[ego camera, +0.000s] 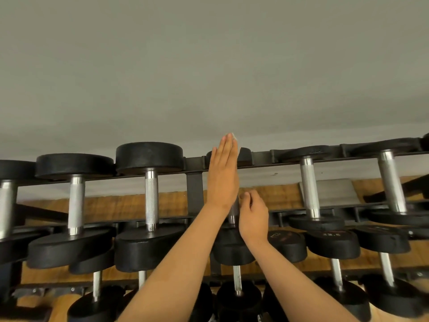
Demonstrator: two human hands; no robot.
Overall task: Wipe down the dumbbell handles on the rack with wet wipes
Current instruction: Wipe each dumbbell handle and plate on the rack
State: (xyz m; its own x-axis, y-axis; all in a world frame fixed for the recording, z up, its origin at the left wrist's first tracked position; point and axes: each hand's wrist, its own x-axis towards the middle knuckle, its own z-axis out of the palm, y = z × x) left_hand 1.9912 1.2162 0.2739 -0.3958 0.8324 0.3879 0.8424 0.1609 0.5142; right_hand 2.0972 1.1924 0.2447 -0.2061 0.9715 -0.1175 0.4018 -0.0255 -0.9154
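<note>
right hand (253,213) curled beside front-to-back handle (233,213), grip unclear; left hand (222,173) flat, wipe (235,136) behind fingertips (226,139).

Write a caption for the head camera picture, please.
Left hand flat with a white wipe, right hand curled beside a dumbbell handle on the rack.

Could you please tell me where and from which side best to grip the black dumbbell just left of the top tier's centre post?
Grip the knurled middle of its silver steel handle, coming from above and closing round it. The handle bridges the open gap between the black rack rails, leaving room underneath; the wide round heads offer no hold.
</note>
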